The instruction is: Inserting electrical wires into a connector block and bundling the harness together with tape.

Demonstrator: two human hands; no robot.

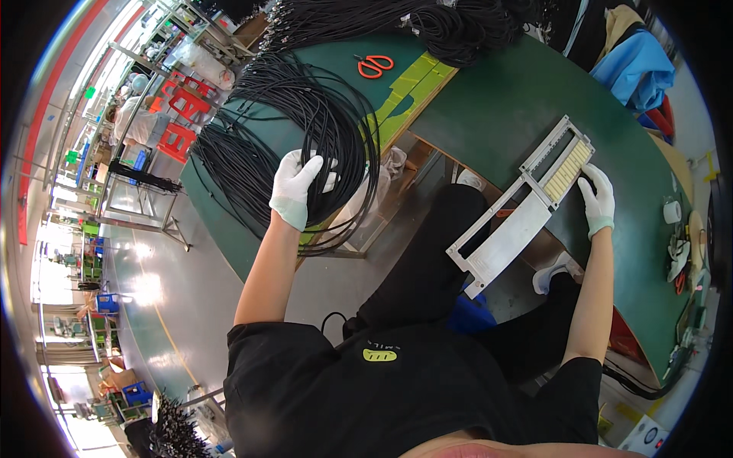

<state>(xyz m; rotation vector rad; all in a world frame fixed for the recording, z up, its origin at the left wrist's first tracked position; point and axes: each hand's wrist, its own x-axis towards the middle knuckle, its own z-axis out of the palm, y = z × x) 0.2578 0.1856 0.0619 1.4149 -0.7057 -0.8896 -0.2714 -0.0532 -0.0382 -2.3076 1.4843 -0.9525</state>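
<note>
My left hand, in a white glove, is closed around part of a bundle of thin black cables, and its loops hang over the table edge. My right hand, gloved too, has its fingers and thumb at the right edge of a long metal fixture, seemingly gripping it. A row of cream-coloured blocks fills one side of the fixture's far part. Its near end reaches past the table edge, over my legs.
On the dark green table lie red-handled scissors and a yellow-green strip. More black cables are heaped at the back. A tape roll lies at the right. Red stools stand at left.
</note>
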